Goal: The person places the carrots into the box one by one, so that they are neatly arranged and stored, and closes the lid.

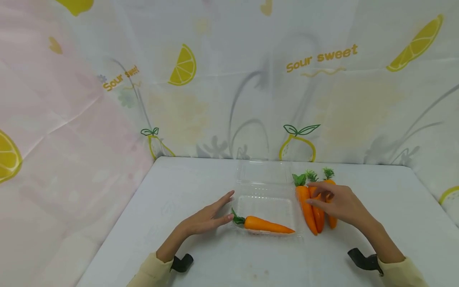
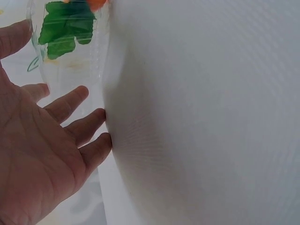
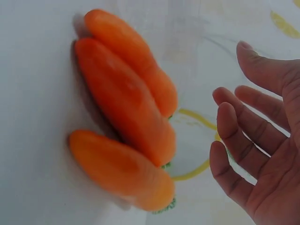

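Note:
An orange toy-like carrot (image 1: 267, 225) with a green leafy top lies along the near side of a clear plastic box (image 1: 265, 203). My left hand (image 1: 208, 218) is at the box's left side, fingers spread and thumb near the leaves (image 2: 68, 30); it holds nothing. Three more carrots (image 1: 316, 213) lie side by side to the right of the box, leafy tops pointing away. Above them hovers my right hand (image 1: 342, 202), its fingers loosely bent with a gap to the thumb. In the right wrist view the three carrots (image 3: 124, 101) stand apart from that hand (image 3: 267, 145).
The box's clear lid (image 1: 264, 172) is folded back toward the far edge of the white table (image 1: 186, 179). Behind the table hangs a cloth (image 1: 229, 79) printed with lemons. Black wrist mounts (image 1: 363, 260) sit near both sleeves.

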{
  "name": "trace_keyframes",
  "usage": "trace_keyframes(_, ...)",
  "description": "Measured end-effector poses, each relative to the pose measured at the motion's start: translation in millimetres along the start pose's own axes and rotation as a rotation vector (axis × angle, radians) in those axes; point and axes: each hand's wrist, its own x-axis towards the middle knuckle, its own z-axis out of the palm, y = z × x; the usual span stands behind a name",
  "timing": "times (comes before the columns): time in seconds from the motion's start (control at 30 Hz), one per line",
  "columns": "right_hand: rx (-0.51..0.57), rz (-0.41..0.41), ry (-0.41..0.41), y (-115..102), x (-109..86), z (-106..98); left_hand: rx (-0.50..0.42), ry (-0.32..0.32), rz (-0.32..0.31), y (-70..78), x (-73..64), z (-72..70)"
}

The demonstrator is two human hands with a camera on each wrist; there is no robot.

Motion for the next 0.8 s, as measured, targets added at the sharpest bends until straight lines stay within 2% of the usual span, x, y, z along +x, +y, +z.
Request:
trace_keyframes(0.23,-0.054,-0.006,0.081,11.6,-5.7,-1.7,0.005,-0.006,-0.005,-0.4,0.9,0.1)
trace_keyframes(0.57,-0.132,0.118,0.125,23.3,-11.5,-8.3,0.007,-0.003,0.001,-0.5,0.4,-1.5)
trace_keyframes(0.8,-0.173,0.189,0.111,31.8,-15.5,-9.4,-0.001,-0.006,0.003,-1.8,0.7,-0.5)
